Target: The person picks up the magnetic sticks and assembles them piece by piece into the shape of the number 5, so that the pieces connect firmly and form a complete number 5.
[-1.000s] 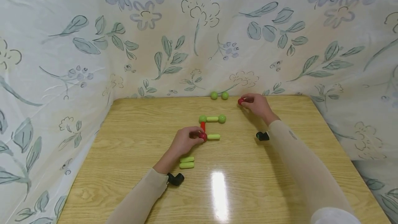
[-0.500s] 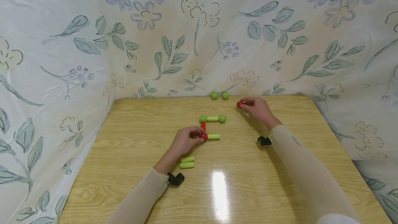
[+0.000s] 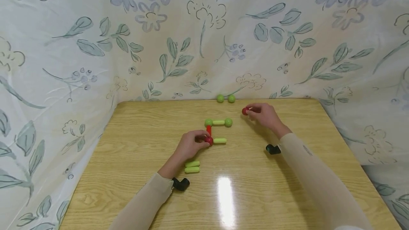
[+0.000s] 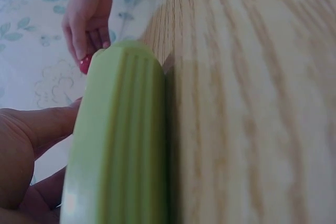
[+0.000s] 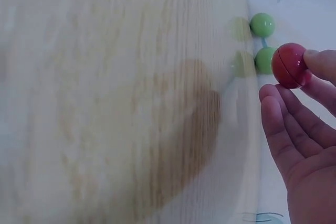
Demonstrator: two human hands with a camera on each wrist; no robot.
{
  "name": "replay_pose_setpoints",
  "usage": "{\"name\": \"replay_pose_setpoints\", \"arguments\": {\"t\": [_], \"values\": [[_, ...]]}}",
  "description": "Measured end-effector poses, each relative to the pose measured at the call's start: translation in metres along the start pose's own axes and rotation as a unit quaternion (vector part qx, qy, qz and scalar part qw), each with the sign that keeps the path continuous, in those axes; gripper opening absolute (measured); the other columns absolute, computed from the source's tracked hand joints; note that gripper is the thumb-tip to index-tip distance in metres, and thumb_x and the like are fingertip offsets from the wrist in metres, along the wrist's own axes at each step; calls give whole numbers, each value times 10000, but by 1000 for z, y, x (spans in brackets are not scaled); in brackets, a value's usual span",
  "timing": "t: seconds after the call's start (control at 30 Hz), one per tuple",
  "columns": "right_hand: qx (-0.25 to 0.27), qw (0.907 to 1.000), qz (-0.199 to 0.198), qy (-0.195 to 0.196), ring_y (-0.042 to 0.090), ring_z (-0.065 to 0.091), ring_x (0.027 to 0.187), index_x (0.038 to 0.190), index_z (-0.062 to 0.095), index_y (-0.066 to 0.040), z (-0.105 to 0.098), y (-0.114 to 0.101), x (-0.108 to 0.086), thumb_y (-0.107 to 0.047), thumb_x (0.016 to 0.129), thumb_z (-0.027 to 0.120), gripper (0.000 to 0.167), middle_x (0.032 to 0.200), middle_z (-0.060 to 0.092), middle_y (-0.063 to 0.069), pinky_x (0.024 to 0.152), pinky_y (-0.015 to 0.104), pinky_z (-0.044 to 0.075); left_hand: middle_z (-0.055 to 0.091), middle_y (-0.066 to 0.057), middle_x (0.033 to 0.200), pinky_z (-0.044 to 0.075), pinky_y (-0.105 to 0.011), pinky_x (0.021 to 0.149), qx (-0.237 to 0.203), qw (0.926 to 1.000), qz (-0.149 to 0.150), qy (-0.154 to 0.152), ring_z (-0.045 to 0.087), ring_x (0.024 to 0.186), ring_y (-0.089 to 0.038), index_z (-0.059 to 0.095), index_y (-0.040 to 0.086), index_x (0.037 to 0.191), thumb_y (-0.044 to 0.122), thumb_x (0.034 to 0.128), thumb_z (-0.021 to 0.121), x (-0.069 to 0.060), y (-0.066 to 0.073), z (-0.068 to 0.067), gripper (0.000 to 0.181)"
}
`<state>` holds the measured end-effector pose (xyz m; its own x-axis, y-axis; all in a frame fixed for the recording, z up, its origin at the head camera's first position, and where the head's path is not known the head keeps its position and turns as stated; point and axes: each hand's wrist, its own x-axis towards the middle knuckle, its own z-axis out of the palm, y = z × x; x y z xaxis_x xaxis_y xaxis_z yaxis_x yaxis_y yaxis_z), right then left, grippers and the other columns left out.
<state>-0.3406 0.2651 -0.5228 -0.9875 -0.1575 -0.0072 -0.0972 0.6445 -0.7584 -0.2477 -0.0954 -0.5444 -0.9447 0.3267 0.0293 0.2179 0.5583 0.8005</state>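
My left hand [image 3: 189,144] pinches a red ball [image 3: 209,141] that sits on the table between a red rod [image 3: 208,130] and a yellow-green rod [image 3: 219,140]. The red rod runs back to a green ball [image 3: 208,122]; from there another yellow-green rod [image 3: 218,122] leads right to a second green ball [image 3: 228,122]. Above the table, right of this shape, my right hand [image 3: 264,116] holds another red ball [image 5: 289,65] between thumb and fingers. In the left wrist view a large yellow-green rod [image 4: 118,145] hides most of the left hand's fingers.
Two loose green balls [image 3: 220,98] lie at the table's back edge by the floral cloth [image 3: 204,45]. Two yellow-green rods [image 3: 192,169] lie side by side near my left forearm. A black wrist camera [image 3: 181,184] sits at the left wrist.
My right hand has moved slightly toward me and left, carrying its red ball away from the back edge. The left hand stays on its red ball.
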Motion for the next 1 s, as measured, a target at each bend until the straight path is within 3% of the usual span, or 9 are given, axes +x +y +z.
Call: {"name": "replay_pose_setpoints", "arguments": {"t": [0.23, 0.5, 0.77, 1.0], "values": [[4, 9998, -169, -45, 266, 728, 1020, 1365, 730, -103, 5, -1, -16, -357, 1077, 716, 383, 1178, 777, 97, 860, 411, 580, 752, 24, 1088, 577, -375, 859, -55, 10000, 10, -11, 667, 954, -153, 797, 182, 1184, 134, 957, 862, -1, 0, 1, 241], [20, 9994, -302, -137, 255, 734, 983, 1340, 746, -102, 10, -8, -33, -244, 1058, 741, 316, 1186, 777, 106, 832, 407, 570, 759, 26, 1094, 575, -381, 864, 0, 10000, 29, 37, 671, 957, -146, 799, 184, 1182, 137, 950, 869, 0, -1, 1, 247], [170, 9991, -224, -313, 254, 724, 928, 1333, 747, -102, 14, -12, -44, -321, 1058, 750, 351, 1126, 779, 87, 806, 396, 570, 757, 28, 1086, 574, -385, 863, 26, 10000, 33, 29, 670, 958, -147, 801, 187, 1183, 143, 951, 868, 0, 0, 0, 246], [297, 9978, -300, -507, 250, 730, 903, 1320, 749, -94, 20, -15, -52, -241, 1056, 752, 302, 1117, 779, 88, 757, 371, 596, 758, 27, 1084, 576, -387, 868, 35, 10000, 9, 31, 675, 964, -148, 799, 189, 1188, 141, 952, 866, 0, 1, 0, 249]]}}
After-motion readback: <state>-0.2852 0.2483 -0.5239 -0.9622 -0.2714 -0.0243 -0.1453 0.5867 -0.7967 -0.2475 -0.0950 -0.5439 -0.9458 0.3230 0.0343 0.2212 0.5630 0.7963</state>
